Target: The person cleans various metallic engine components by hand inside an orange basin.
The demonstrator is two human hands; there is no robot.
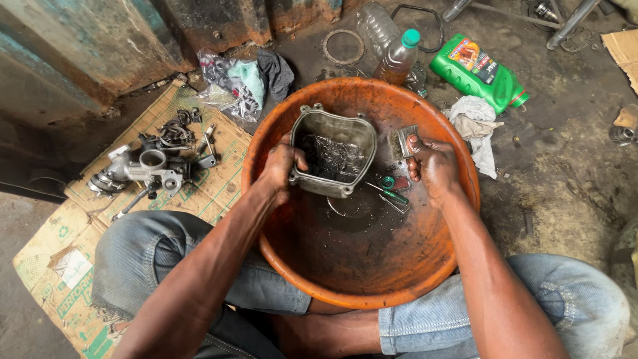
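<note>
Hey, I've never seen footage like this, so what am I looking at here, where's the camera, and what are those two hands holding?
There is one picture, taken by a camera worn on a person's head, looking down at their own arms and lap. The person sits low, in jeans, with a big orange basin between the knees; dark oily liquid lies in its bottom. The left hand grips a grey metal engine cover, tilted over the basin with its hollow side up. The right hand holds a small brush beside that cover. A green-handled tool lies in the basin. To the left, flattened cardboard carries a grey metal engine part and small fittings. Beyond the basin stand a green oil bottle, a plastic bottle with a green cap and a white rag.
</note>
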